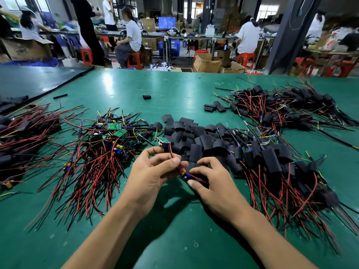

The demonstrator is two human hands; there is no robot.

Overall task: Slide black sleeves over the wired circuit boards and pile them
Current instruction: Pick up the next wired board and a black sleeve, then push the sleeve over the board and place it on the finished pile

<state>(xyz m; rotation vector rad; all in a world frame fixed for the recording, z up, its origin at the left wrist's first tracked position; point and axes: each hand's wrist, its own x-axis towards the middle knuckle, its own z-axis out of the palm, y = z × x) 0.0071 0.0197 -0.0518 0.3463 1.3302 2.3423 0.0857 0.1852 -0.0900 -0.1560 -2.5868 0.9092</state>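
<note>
My left hand (153, 171) pinches the red and black wires of a small green circuit board (163, 141) that sticks up above its fingers. My right hand (211, 183) grips a black sleeve (194, 178) with a board's blue and yellow parts showing at its mouth. A loose heap of empty black sleeves (196, 138) lies just beyond both hands. Bare wired boards (108, 140) are piled to the left. Sleeved boards with red and black wires (275, 164) are piled to the right.
The green table (174, 230) carries more sleeved bundles at the far right (287, 107) and far left (25, 131). Stray sleeves (146, 97) and a rubber band (162, 96) lie further back. People sit at benches beyond the table's far edge.
</note>
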